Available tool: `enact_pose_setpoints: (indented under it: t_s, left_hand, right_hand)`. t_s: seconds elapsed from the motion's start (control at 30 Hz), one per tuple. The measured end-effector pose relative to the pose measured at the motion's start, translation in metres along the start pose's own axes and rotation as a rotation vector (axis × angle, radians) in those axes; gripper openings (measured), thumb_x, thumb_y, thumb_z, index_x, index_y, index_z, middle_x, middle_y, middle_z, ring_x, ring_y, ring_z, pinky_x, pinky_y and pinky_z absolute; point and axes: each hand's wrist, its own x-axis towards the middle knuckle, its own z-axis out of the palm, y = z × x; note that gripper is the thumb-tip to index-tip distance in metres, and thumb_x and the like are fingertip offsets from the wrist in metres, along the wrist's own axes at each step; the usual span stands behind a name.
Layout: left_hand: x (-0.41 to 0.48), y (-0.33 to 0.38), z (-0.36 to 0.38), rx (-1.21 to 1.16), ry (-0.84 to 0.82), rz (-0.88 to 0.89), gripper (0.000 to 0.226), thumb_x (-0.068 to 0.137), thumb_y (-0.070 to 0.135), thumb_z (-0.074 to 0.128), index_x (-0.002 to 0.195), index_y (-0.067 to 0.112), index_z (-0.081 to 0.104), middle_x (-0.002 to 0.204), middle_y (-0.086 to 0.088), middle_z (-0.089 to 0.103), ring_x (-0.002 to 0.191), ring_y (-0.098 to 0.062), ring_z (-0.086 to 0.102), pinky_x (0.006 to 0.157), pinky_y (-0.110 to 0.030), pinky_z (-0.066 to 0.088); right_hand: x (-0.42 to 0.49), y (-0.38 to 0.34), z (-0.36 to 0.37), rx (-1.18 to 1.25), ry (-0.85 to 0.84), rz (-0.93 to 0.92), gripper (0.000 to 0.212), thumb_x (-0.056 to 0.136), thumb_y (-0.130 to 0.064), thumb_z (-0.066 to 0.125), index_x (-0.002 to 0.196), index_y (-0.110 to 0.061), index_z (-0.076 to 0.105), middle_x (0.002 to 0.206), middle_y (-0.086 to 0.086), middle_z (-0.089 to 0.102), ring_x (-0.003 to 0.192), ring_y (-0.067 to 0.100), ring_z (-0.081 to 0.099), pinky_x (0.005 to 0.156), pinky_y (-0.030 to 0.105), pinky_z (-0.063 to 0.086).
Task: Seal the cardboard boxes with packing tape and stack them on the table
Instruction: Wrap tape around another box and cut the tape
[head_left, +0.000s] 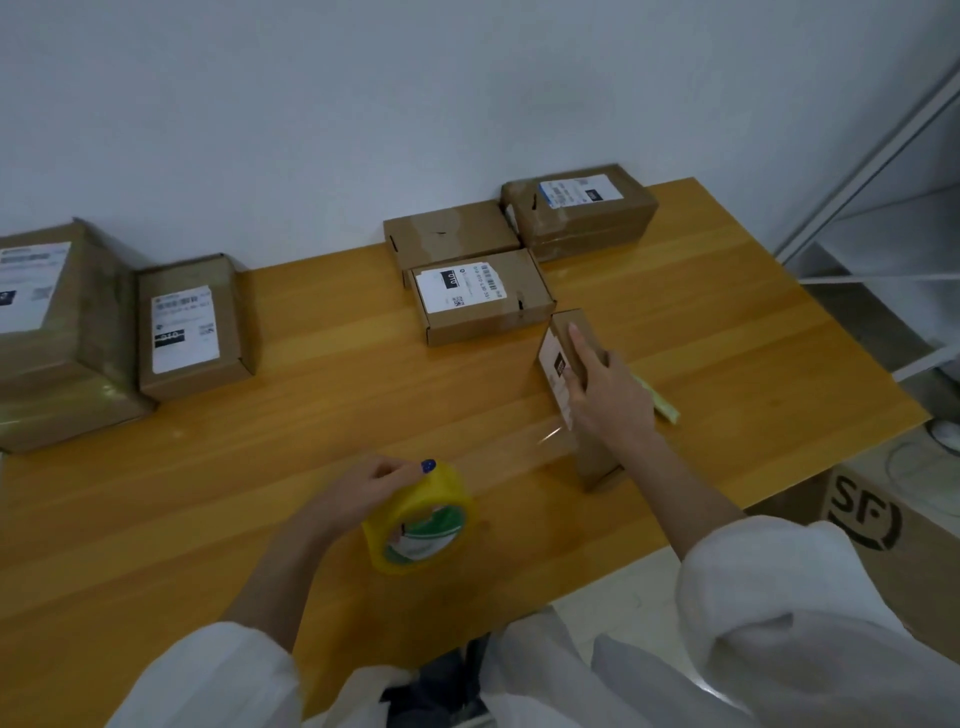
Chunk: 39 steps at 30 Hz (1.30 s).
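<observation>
A: Largest first. The bench (234, 545) carries everything. The person stands at its near edge, white sleeves in shot.

B: Boxes?

A: The big box (47, 338) sits far left, glossy with tape, with the labelled box (192, 327) close beside it. They read as a finished group parked out of the work zone. At the back centre are three more: the plain box (452, 234), the label-up box (483, 296) just in front of it, and the rear box (582, 213) by the wall. They lie side by side as far as can be seen, with no real stack yet.

B: Task box?

A: The small box (558, 374) is right of centre, stood up on a narrow side with its label face turned left. It is likely stood that way so the edge to be sealed meets the tape.

B: Hands?

A: The right hand (608, 389) clasps the small box from above. One of its fingers (579, 343) lies straight along the top edge and the thumb is on the label side. Judged purpose: to pin the box so the pull does not drag it. The left hand (369, 488) grasps the tape roll (421, 519) at front centre, fingers (410, 470) curled over its rim. Cannot tell whether the roll touches the bench.

B: Tape itself?

A: A clear strip (519, 452) runs taut from the roll to the near lower end of the small box and appears stuck there. The step is mid-pull, sealing not finished, with cutting and stacking to come.

B: Cutter?

A: A yellow-green stick (660, 400) lies on the bench just behind the right wrist, possibly a cutter but too blurred to tell. An SF carton (883, 514) stands on the floor to the right.
</observation>
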Motion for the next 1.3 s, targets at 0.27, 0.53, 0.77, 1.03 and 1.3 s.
enact_pose_setpoints:
  t_s: [0.27, 0.53, 0.77, 1.03, 1.3]
  left_hand:
    - [0.006, 0.015, -0.017, 0.696, 0.246, 0.053, 0.071, 0.087, 0.066, 0.038, 0.124, 0.011, 0.062, 0.064, -0.006, 0.062, 0.058, -0.012, 0.053, 0.054, -0.025, 0.041]
    - [-0.016, -0.003, -0.033, 0.476, 0.198, 0.118, 0.057, 0.083, 0.069, 0.043, 0.063, 0.016, 0.054, 0.050, 0.000, 0.042, 0.043, -0.014, 0.036, 0.047, -0.025, 0.027]
    - [-0.033, -0.018, -0.058, 0.816, 0.308, -0.128, 0.048, 0.094, 0.057, 0.037, 0.061, 0.024, 0.047, 0.053, 0.001, 0.043, 0.050, -0.015, 0.043, 0.047, -0.027, 0.029]
    - [-0.040, -0.028, -0.065, 0.661, 0.422, -0.026, 0.058, 0.093, 0.056, 0.031, 0.061, 0.012, 0.052, 0.049, -0.004, 0.039, 0.046, -0.021, 0.038, 0.048, -0.028, 0.023]
    - [-0.046, -0.034, -0.070, 1.063, 0.568, -0.323, 0.058, 0.097, 0.052, 0.028, 0.065, 0.016, 0.060, 0.059, -0.002, 0.053, 0.054, -0.021, 0.050, 0.048, -0.023, 0.034]
  right_hand:
    - [0.001, 0.002, -0.003, 0.000, -0.021, -0.013, 0.055, 0.101, -0.045, 0.030, 0.151, -0.043, 0.006, 0.130, 0.015, 0.044, 0.099, 0.034, 0.056, 0.078, 0.040, 0.046]
    - [0.003, 0.005, -0.005, -0.058, -0.018, -0.006, 0.056, 0.101, -0.047, 0.029, 0.152, -0.043, 0.005, 0.127, 0.016, 0.048, 0.095, 0.032, 0.057, 0.068, 0.033, 0.038]
    - [0.002, -0.005, -0.002, -0.089, -0.017, -0.038, 0.055, 0.101, -0.047, 0.028, 0.151, -0.044, 0.004, 0.119, 0.017, 0.049, 0.089, 0.033, 0.056, 0.069, 0.035, 0.039]
    - [0.006, 0.001, -0.004, -0.046, -0.024, -0.004, 0.055, 0.101, -0.047, 0.030, 0.151, -0.045, 0.006, 0.125, 0.016, 0.047, 0.093, 0.032, 0.056, 0.068, 0.033, 0.040]
    - [0.005, -0.001, -0.003, -0.025, -0.038, -0.006, 0.057, 0.101, -0.046, 0.031, 0.151, -0.043, 0.005, 0.125, 0.016, 0.047, 0.091, 0.030, 0.055, 0.068, 0.032, 0.039]
